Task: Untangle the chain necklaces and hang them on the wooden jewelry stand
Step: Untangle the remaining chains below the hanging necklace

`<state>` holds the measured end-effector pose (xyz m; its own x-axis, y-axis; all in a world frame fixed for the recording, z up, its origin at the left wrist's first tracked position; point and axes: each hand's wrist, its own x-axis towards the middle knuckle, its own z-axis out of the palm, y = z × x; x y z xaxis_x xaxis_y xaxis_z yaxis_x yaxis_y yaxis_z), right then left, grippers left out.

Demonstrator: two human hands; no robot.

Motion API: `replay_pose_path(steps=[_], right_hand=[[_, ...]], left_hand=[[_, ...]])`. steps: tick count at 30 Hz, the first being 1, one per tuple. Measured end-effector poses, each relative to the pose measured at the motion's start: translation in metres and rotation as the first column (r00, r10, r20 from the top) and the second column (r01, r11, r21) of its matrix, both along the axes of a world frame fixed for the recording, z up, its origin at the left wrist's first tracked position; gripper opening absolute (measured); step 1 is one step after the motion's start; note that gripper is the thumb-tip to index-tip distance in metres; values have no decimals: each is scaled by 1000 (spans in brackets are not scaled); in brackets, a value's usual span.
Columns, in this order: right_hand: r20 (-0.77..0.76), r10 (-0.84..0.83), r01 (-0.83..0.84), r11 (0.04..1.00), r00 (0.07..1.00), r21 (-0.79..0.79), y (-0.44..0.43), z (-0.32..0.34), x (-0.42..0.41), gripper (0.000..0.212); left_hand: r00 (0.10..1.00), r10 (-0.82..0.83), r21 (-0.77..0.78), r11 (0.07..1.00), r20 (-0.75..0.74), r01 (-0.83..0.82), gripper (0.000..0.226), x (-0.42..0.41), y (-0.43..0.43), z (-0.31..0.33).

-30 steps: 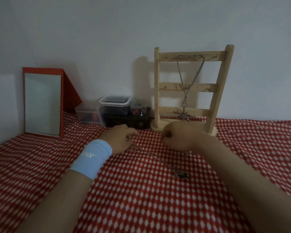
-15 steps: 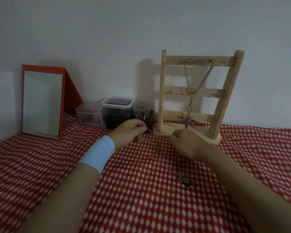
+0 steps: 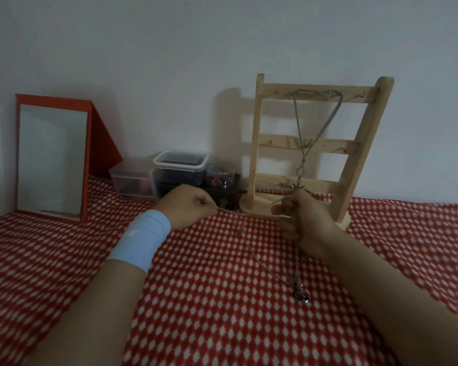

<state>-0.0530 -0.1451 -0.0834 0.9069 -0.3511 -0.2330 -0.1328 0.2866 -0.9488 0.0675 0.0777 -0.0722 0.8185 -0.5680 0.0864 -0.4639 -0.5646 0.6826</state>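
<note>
The left hand [image 3: 188, 207] and right hand [image 3: 306, 224] both grip the thin chain [image 3: 262, 262], and a hard pull could snap it.

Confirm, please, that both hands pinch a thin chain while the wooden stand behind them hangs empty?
Not empty: the head view shows one necklace hanging from the wooden stand's top rail. The left hand and right hand do pinch the thin chain.

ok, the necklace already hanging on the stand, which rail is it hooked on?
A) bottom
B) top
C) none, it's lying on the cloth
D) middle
B: the hung necklace loops over hooks on the top rail of the wooden stand, and its star pendant dangles down by the bottom rail.
</note>
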Motion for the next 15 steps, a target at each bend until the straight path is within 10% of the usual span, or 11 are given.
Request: replay_pose_path(steps=[6, 10, 15], right_hand=[[-139, -119, 12, 800, 983, -600, 3, -2, 0, 28], [-205, -91, -168, 311, 974, -935, 6, -4, -4, 39], [-318, -155, -350, -273, 935, -896, 21, 4, -4, 27]], left_hand=[[829, -264, -687, 702, -493, -185, 17, -7, 0, 6], [932, -154, -510, 860, -329, -38, 12, -8, 0, 9], [986, -111, -264, 962, -128, 74, 11, -13, -4, 14]])
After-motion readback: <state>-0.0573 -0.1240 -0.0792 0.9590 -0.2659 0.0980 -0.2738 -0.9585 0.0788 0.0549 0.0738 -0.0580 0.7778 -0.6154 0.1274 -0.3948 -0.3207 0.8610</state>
